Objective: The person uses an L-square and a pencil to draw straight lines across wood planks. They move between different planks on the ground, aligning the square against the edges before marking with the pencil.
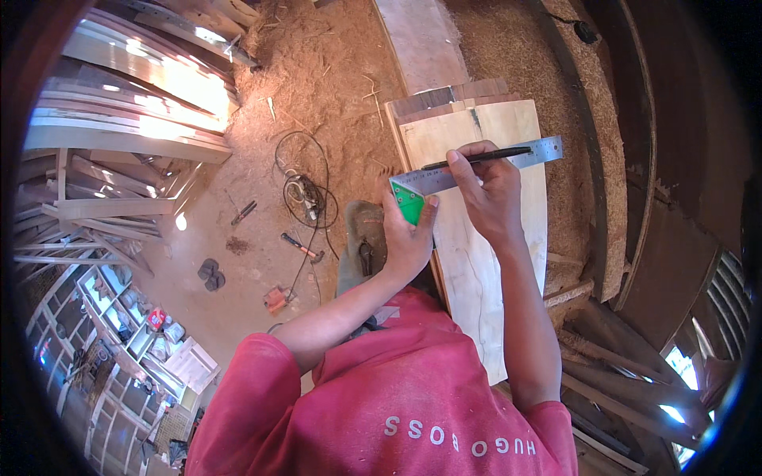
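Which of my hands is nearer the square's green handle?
Left. Your left hand grips the green handle; your right hand is off to its right, at the metal blade, with a black pen.

Your red shirt (389, 357) carries two words of white capital lettering (438, 433), upside down in this view. Along the metal blade of your green-handled square (440, 180) runs a row of dark numbers, too small to read surely.

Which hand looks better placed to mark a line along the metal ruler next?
Probably the right hand: it holds the black pen at the metal ruler, over the board. The left hand is busy gripping the green handle by the board's edge.
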Motion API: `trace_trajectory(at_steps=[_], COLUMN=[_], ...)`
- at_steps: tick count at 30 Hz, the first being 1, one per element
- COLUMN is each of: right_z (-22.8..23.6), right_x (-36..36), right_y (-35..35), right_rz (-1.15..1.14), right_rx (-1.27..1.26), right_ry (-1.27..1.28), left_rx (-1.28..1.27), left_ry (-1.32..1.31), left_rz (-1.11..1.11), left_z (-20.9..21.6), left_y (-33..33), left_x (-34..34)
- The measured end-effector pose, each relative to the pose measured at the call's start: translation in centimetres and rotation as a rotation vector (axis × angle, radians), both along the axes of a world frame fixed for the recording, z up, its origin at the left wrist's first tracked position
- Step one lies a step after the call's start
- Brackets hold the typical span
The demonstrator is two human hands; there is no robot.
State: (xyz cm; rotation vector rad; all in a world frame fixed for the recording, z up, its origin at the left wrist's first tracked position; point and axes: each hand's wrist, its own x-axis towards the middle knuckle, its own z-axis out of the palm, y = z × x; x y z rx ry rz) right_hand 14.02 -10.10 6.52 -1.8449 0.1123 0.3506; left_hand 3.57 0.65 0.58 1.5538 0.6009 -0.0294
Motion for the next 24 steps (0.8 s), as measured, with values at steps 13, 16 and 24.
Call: trace_trajectory(at_steps=[13,16,24], right_z=[0.7,0.7,-0.5], right_x=[0.9,1.1,3.0], right_y=[0.6,0.4,-4.5], right_rz=[0.089,0.116,0.009], right_rx=[-0.072,-0.071,-0.163], right_ry=[0.007,0.011,-0.016], left_rx=[-0.036,0.0,0.045], left_ry=[-0.006,0.018,-0.003], left_rz=[0.021,0.037,0.082], left_z=[0.4,0.2,0.0], left_y=[-0.1,-0.4,-0.6], left_x=[0.1,-0.1,-0.1])
